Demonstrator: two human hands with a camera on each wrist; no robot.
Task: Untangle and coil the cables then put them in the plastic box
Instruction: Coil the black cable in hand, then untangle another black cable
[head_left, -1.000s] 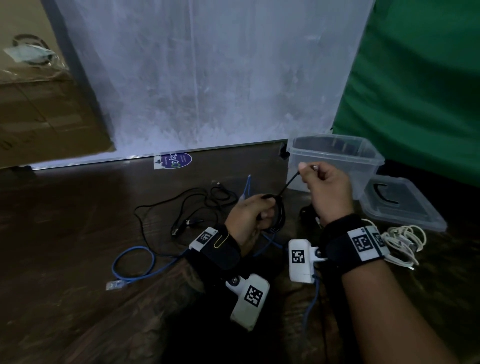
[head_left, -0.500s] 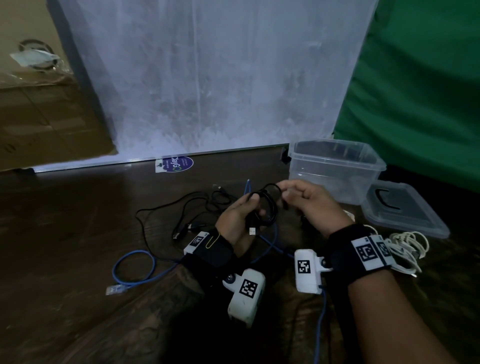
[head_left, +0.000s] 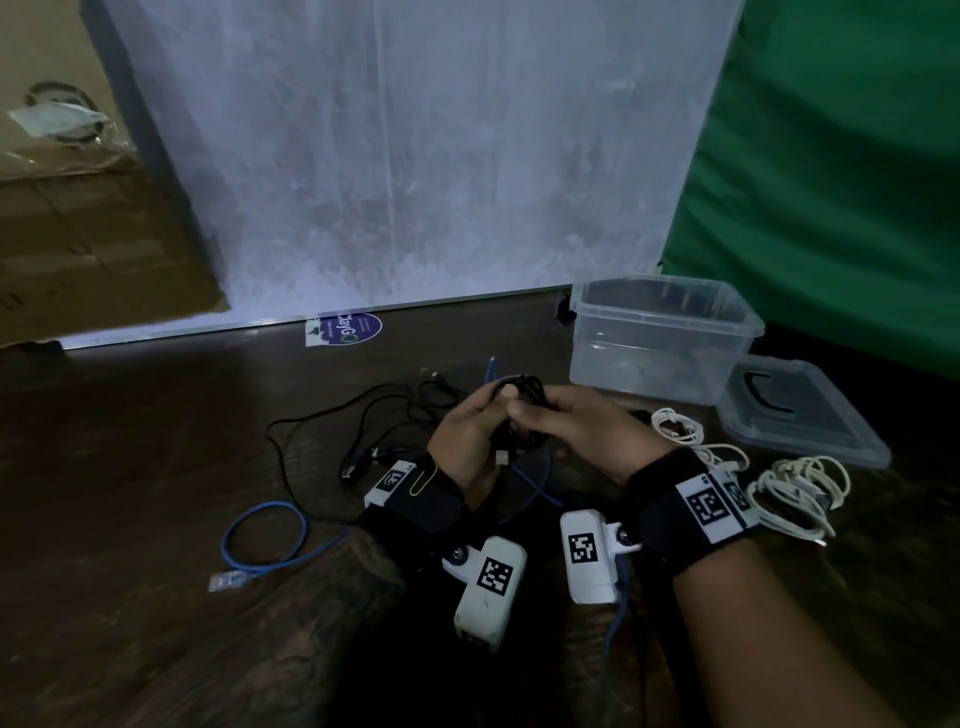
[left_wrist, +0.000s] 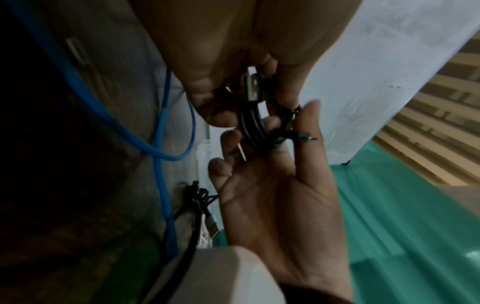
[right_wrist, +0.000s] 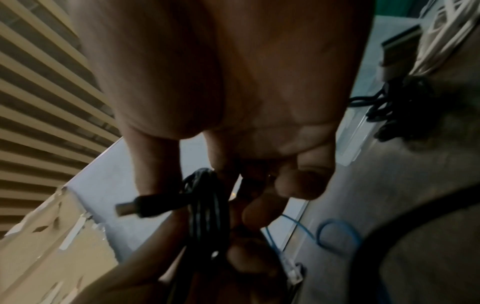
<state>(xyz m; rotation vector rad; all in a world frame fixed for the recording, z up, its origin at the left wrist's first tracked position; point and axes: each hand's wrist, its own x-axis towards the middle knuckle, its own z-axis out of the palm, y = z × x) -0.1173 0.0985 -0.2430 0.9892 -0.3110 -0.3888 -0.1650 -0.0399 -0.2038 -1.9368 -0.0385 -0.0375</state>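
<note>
A black USB cable (head_left: 521, 393), wound into a small coil, is held above the table between both hands. My left hand (head_left: 488, 413) grips the coil from the left, and its silver USB plug (head_left: 502, 457) hangs below. My right hand (head_left: 525, 414) pinches the coil from the right. In the left wrist view the coil (left_wrist: 253, 125) lies between the fingers of both hands, with the plug (left_wrist: 253, 88) pointing up. In the right wrist view the coil (right_wrist: 207, 205) shows its small plug (right_wrist: 135, 205) sticking out left. The clear plastic box (head_left: 660, 338) stands open at the back right.
The box's lid (head_left: 800, 415) lies right of the box. Loose black cables (head_left: 374, 415) and a blue network cable (head_left: 265, 535) sprawl on the dark wooden table to the left. White cables (head_left: 800, 488) lie in coils by my right wrist. A white panel stands behind.
My right hand, which held the cable's free end raised and stretched, has come down to the coil. Both hands now meet on the wound cable.
</note>
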